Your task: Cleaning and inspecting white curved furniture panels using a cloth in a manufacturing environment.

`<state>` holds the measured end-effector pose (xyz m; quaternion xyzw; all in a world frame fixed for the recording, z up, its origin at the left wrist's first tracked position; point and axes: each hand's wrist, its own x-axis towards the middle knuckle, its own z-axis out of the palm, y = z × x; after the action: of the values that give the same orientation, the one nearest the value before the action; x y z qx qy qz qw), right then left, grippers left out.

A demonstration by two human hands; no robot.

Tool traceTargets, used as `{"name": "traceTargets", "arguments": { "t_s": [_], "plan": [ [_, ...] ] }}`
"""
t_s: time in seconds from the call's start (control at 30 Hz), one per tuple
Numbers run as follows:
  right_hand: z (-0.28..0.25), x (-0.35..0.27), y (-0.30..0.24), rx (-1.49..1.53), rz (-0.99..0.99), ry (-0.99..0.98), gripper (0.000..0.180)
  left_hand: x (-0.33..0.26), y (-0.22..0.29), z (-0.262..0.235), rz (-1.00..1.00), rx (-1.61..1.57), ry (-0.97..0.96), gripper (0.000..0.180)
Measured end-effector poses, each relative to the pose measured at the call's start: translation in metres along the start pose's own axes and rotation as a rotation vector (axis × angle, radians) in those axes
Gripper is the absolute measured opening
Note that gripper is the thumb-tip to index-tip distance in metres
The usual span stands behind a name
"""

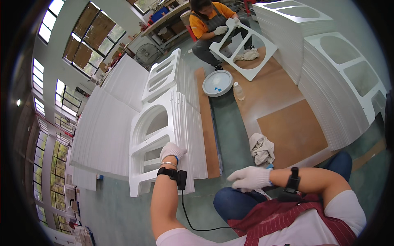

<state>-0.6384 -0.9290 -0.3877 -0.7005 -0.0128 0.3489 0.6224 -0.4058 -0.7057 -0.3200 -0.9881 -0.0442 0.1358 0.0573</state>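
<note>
My left hand (172, 152), in a white knitted glove, is curled over the edge of the top white panel (135, 164), beside its crossbar. That panel has large rounded cut-outs and lies on a tall stack of similar panels (193, 151). The left fingertips are partly hidden, and the fingers look closed on the panel. Over my bent knee, my right hand (248, 179), gloved the same way, hangs with its fingers loosely stretched to the left. I see nothing held in it. A crumpled white cloth (262, 149) lies on the brown board just beyond the right hand.
Across from me, a seated person in an orange top (221, 14) holds a white frame (262, 57) upright. Between us stand a round lidded bucket (217, 82) and a clear bottle (239, 91). More panel stacks (336, 102) rise on the right. A cable (193, 221) hangs from my left wrist.
</note>
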Motion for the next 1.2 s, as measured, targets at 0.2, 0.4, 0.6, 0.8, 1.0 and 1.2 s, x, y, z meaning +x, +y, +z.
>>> {"name": "traceTargets", "arguments": {
  "t_s": [0.2,0.4,0.6,0.8,1.0,1.2],
  "plan": [
    [-0.063,-0.05,0.087,0.394,0.028,0.313,0.043,0.021,-0.01,0.029,-0.041,-0.013,0.084,0.052],
    [-0.082,-0.094,0.144,0.721,0.064,0.504,0.044,0.004,-0.009,0.018,-0.075,-0.066,-0.007,0.061],
    [-0.083,-0.104,0.177,0.82,0.034,0.566,0.048,-0.003,0.032,0.015,-0.235,-0.09,0.133,0.069],
    [-0.085,-0.112,0.195,0.869,0.017,0.662,0.044,0.008,0.044,0.02,-0.261,-0.081,0.168,0.06],
    [-0.076,-0.119,0.213,0.958,0.028,0.704,0.036,0.027,0.028,0.032,-0.227,-0.081,0.237,0.05],
    [-0.079,-0.122,0.214,0.968,0.031,0.722,0.037,0.008,0.043,0.022,-0.213,-0.059,0.197,0.057]
  ]
}}
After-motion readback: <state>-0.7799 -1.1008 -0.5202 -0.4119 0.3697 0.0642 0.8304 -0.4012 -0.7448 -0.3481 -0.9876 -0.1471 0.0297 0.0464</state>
